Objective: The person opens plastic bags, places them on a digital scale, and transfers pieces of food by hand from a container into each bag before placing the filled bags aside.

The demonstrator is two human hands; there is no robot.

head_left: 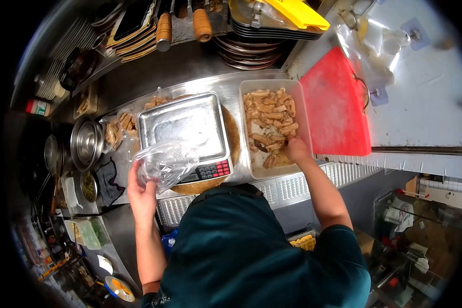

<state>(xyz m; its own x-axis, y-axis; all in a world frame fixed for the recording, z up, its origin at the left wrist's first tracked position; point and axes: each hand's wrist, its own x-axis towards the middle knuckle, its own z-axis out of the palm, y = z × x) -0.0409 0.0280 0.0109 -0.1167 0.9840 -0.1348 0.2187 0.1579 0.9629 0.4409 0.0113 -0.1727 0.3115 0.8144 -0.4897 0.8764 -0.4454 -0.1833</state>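
My left hand [141,192] holds the open edge of a clear plastic bag [170,163], thumb and fingers closed on the film. The bag droops over the front left of a digital scale [222,168] with a shiny metal pan [182,120]. To the right, a translucent plastic tub [301,117] contains many cooked brown meat strips [272,114]. My right hand [297,150] reaches over the tub's right wall, its fingers bunched on strips near the front; the fingertips are hidden.
A red cutting board [336,110] leans right of the tub. Under the scale is a round wooden board [233,134]. Bagged meat [113,134] and metal bowls [86,141] stand left. Wooden-handled tools [202,26] and stacked plates [246,54] occupy the shelf behind.
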